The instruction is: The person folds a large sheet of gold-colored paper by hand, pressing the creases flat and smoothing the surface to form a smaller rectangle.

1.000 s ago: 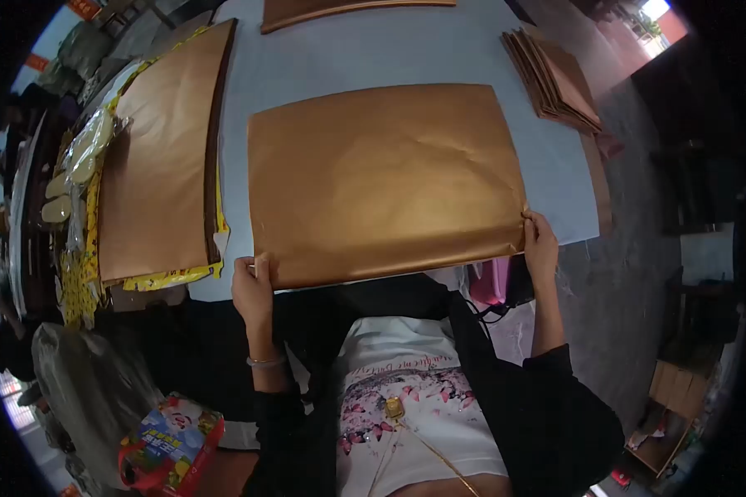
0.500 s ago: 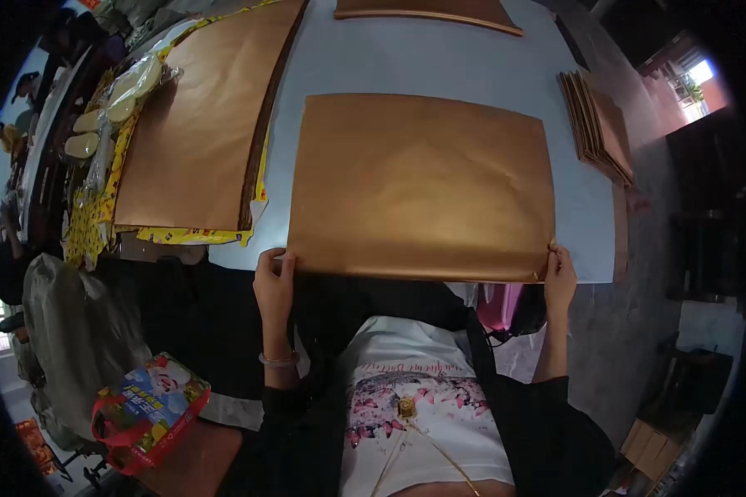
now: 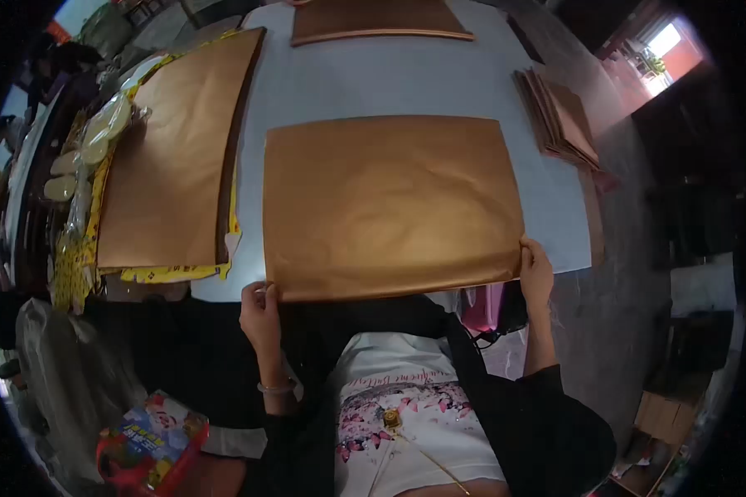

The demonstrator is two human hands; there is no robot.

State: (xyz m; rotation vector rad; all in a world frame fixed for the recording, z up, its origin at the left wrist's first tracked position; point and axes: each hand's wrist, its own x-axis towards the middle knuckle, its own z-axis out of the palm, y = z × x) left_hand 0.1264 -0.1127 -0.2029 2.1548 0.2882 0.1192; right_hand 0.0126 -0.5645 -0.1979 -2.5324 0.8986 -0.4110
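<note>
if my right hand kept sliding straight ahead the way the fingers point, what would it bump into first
Probably nothing soon. The right hand grips the near right corner of the gold sheet and points away along its right edge, over bare table. The folded paper stack sits farther on, perhaps slightly to the right; depth is unclear.

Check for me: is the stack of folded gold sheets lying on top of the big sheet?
No, the folded stack lies apart on the table, off the big gold sheet.

Copper-gold paper sheet [image 3: 389,203], pale blue table [image 3: 389,79], yellow-patterned wrapper [image 3: 174,272]
</note>
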